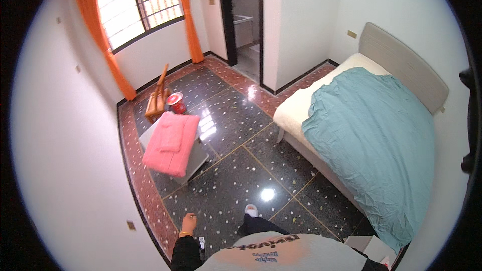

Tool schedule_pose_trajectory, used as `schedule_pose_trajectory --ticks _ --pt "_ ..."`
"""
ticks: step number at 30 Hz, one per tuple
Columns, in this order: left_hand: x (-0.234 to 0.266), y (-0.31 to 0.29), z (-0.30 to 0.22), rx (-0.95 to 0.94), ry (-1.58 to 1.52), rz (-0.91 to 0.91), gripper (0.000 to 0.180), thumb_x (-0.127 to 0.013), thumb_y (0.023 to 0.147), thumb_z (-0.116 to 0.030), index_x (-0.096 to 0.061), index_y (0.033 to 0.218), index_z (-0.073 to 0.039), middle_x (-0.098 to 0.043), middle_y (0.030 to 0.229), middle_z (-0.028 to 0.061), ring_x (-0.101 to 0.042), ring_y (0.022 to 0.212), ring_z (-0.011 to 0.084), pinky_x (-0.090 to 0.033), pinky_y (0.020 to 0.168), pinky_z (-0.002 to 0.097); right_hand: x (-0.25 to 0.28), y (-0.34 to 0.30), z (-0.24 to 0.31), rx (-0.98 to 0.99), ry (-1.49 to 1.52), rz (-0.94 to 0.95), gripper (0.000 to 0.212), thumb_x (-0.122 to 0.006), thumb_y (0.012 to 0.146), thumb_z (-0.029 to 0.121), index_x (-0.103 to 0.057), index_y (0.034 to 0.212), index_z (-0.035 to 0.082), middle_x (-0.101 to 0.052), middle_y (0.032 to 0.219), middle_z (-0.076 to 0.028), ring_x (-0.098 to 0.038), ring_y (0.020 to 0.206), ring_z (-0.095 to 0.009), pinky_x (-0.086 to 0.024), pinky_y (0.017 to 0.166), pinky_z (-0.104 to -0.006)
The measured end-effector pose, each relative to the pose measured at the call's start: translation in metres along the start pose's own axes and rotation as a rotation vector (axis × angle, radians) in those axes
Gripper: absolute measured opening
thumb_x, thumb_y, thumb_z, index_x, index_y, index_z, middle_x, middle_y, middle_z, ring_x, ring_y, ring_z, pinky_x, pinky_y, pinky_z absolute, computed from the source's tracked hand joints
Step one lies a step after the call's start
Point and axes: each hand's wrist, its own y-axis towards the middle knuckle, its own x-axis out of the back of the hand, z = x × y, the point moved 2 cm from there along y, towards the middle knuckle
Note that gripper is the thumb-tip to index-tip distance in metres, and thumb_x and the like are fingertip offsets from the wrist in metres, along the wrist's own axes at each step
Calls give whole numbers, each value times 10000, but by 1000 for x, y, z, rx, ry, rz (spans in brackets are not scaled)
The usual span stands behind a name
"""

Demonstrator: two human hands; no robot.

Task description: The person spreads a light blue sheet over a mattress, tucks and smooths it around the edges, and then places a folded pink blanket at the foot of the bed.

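My left hand [189,223] hangs low at my left side, over the dark speckled floor. Its fingers look loosely curled, and nothing shows in them. It touches nothing; a low grey table with folded pink bedding [173,145] stands nearest to it, farther ahead. A white printed tag [202,242] shows beside the black left sleeve. Of my right arm only a bit of black sleeve [374,266] is in view at the lower edge, and the hand is hidden. To the right, a crumpled teal sheet [371,145] lies over a bed's cream mattress [296,105].
A wooden chair [156,103] and a red lidded bucket [176,103] stand beyond the table. Orange curtains [188,25] flank the barred window. A dark-framed doorway [246,60] opens at the back. Beside the bed's near end is a pale cabinet [369,246].
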Motion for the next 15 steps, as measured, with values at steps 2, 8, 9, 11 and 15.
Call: schedule_pose_trajectory --ticks 2,8,9,11,15 --pt "-14 62 -33 -8 -66 57 287 -532 739 -197 -570 961 -20 -599 856 170 -572 820 304 -443 737 363 56 42 4 16 7 93 159 -468 718 155 -576 671 47 -530 721 -157 -524 665 -276 -426 576 -392" --pt "-15 158 -46 74 -38 331 281 -522 733 -207 -571 915 1 -598 804 140 -577 752 251 -452 662 338 384 202 21 15 455 -735 196 -429 764 150 -550 789 -1 -533 744 -177 -523 728 -340 -430 644 -407" --pt "-11 166 -43 73 129 434 265 -492 747 -231 -565 861 -4 -597 804 124 -569 690 241 -447 589 353 450 224 22 191 416 -831 217 -456 764 196 -536 786 -4 -557 804 -195 -531 769 -352 -419 646 -430" --pt "-14 186 -44 141 182 529 257 -486 753 -233 -565 845 -7 -595 788 122 -566 678 240 -444 582 354 567 278 25 -30 650 -687 210 -448 759 180 -543 865 26 -560 855 -182 -527 818 -345 -421 702 -411" --pt "-40 280 -76 216 270 605 247 -475 765 -238 -566 811 -12 -590 757 119 -561 655 237 -437 567 357 711 351 9 84 688 -896 219 -444 770 186 -529 906 37 -567 876 -164 -529 839 -340 -420 717 -408"
